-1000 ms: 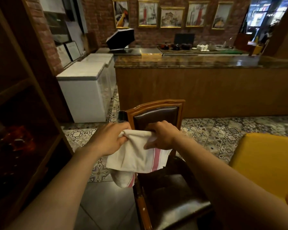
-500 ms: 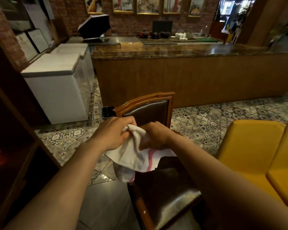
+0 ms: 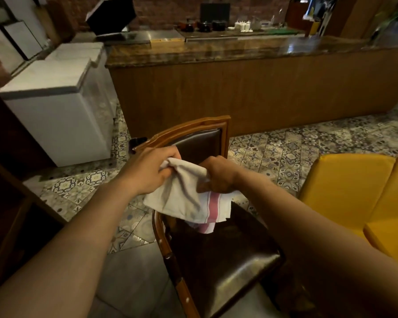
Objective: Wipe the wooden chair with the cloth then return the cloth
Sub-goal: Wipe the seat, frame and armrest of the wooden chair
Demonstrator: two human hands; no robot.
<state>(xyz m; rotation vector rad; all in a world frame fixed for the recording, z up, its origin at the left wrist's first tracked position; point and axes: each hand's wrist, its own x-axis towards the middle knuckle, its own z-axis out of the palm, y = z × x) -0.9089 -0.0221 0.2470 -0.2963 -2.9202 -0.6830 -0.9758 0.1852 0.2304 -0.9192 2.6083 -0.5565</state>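
A long wooden bench (image 3: 251,92) crosses the room behind the chair (image 3: 193,136). Over the chair's seat hangs the cloth (image 3: 186,200), white with a pink stripe. The left hand (image 3: 147,171) grips its bunched upper edge; the right hand (image 3: 218,175) clenches the other side.

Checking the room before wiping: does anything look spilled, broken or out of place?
Nothing stands out. The chair stands upright and looks intact, the tiled floor shows no spill, and both hands hold the cloth bunched above the seat.
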